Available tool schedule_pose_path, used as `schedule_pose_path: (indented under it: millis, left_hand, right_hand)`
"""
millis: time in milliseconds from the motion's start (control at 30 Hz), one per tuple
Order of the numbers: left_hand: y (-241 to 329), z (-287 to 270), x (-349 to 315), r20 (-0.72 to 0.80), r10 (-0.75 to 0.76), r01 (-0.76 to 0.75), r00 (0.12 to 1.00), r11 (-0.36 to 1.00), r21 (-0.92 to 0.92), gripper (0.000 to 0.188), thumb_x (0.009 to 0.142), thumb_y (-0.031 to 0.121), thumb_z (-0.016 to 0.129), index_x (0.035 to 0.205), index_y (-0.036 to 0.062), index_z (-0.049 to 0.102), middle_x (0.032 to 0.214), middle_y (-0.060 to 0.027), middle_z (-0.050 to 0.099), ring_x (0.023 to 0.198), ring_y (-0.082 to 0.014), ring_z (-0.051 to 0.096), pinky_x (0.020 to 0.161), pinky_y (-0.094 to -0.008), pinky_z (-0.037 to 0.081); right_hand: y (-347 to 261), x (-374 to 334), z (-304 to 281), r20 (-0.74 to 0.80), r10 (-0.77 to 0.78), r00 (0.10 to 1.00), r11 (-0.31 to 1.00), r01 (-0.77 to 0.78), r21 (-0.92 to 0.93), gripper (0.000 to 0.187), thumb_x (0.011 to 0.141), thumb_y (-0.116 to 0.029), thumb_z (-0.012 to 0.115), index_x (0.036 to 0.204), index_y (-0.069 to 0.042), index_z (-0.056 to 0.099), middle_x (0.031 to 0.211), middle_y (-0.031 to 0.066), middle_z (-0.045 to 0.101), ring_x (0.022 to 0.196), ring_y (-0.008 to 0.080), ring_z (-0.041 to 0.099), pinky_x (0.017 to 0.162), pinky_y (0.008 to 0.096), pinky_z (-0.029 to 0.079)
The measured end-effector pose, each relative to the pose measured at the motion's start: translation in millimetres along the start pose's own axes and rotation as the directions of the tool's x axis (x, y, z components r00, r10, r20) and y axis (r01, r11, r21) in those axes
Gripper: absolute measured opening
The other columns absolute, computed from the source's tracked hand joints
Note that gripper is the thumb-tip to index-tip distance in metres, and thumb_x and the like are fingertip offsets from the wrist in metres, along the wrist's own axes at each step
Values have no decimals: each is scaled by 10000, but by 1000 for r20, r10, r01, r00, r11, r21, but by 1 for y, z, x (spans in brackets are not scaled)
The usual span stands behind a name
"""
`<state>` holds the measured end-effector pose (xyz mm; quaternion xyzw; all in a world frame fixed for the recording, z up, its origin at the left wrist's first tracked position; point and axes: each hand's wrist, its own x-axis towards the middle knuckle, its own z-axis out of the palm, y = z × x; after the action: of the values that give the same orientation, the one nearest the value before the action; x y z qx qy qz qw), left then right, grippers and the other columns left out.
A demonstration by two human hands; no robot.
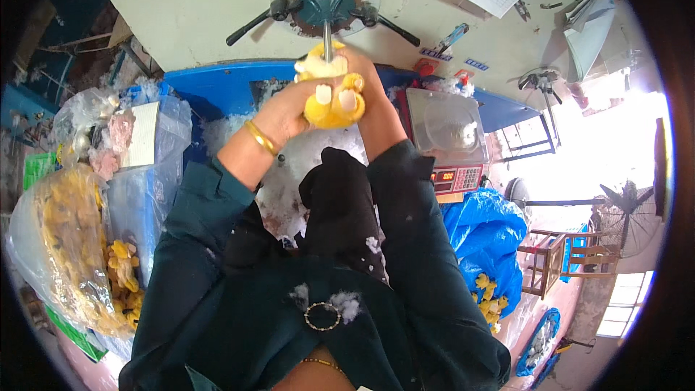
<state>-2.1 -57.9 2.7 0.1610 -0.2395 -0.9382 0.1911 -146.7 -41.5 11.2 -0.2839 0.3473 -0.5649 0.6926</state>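
Observation:
Both my hands hold a yellow plush toy [333,107] with cream patches against a metal nozzle [327,35]. The thin tube comes out of a round, worn fitting [326,1] with two black-handled levers on the machine's pale front, and its tip ends at the plush. My left hand [286,107], with a gold bangle at the wrist, wraps the toy's left side. On the other side my right hand [368,85] closes round it. Some of the fingers are hidden behind the plush.
At left stands a clear plastic bag [61,239] of yellow plush pieces. A scale [452,130] with a red front is at right, above a blue bag [481,235] with more yellow toys by it. A blue ledge [217,83] runs below the machine. White stuffing lies about my legs.

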Motion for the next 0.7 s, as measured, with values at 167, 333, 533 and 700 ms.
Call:
schedule_pose_path:
  millis: [167, 333, 533, 700]
  left_hand:
    - [-15, 22, -40, 11, -86, 86, 996, 987, -137, 337, 903, 163, 617, 1215, 54, 545, 1148, -106, 628, 981, -201, 655, 837, -339, 557]
    - [15, -15, 8, 454, 47, -226, 890, 909, 350, 335, 978, 137, 436, 1297, 41, 475, 1257, -115, 568, 1093, -221, 595, 951, -338, 486]
    - [-8, 17, -28, 5, -24, 24, 1000, 979, -201, 266, 947, 93, 520, 1199, 7, 533, 1116, -124, 627, 996, -206, 644, 881, -328, 535]
    - [-3, 4, -24, 90, -149, 170, 985, 937, -307, 292, 940, 102, 532, 1217, 12, 518, 1141, -145, 621, 1004, -254, 651, 889, -390, 537]
  right_hand:
    - [30, -26, -8, -150, -114, 982, 993, 107, -56, 245, 864, -192, 587, 1019, -3, 601, 965, 124, 657, 859, 235, 658, 793, 365, 544]
    - [12, 4, -9, -25, -128, 991, 983, 130, 132, 276, 916, -240, 492, 975, 2, 611, 932, 133, 663, 830, 245, 662, 770, 385, 552]
    - [20, -25, 11, -225, -239, 945, 896, 126, -426, 278, 915, -224, 497, 1015, 10, 611, 972, 112, 657, 870, 223, 651, 784, 357, 541]
    - [21, -31, 4, -203, -141, 969, 984, 116, -133, 286, 928, -227, 494, 1026, 17, 606, 993, 129, 663, 892, 227, 661, 822, 346, 544]
